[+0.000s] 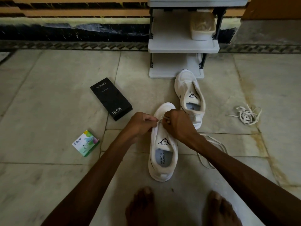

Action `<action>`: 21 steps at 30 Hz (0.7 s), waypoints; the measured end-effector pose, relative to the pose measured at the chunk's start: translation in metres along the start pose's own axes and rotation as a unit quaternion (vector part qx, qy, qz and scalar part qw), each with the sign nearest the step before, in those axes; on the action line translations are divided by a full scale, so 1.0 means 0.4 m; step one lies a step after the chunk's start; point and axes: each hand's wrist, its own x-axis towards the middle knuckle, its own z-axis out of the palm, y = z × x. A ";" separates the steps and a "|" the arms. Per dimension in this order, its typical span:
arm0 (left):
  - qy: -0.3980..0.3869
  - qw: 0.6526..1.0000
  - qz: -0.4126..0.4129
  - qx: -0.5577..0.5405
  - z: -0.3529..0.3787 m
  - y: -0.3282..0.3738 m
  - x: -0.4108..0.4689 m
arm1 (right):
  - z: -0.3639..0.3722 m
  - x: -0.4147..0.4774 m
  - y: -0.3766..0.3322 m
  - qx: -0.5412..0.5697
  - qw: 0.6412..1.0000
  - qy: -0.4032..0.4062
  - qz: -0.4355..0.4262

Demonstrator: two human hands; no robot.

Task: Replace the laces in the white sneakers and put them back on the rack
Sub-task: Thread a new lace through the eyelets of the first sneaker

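Note:
A white sneaker [163, 154] stands on the floor in front of me, toe pointing away. My left hand [141, 123] pinches its left eyelet edge near the toe. My right hand [176, 123] is closed on a white lace [211, 144] at the same spot; the lace's loose length trails on the floor under my right forearm. A second white sneaker [190, 95], without laces, sits further off to the right. A grey shoe rack [182, 46] stands behind it against the wall.
A bundle of loose off-white laces [246, 115] lies on the tiles at right. A black phone box [110, 98] and a small green-white carton [86, 143] lie at left. A lidded tub [202, 26] sits on the rack's shelf. My bare feet [182, 207] are below.

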 end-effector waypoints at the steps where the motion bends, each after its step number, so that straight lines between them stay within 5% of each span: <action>1: -0.003 1.000 -0.003 0.000 0.000 -0.001 0.001 | 0.003 0.001 0.000 -0.008 1.000 -0.006 -0.004; 21: -0.028 0.990 -0.068 -0.122 0.001 -0.028 0.001 | 0.052 -0.022 -0.027 0.071 0.984 0.094 0.131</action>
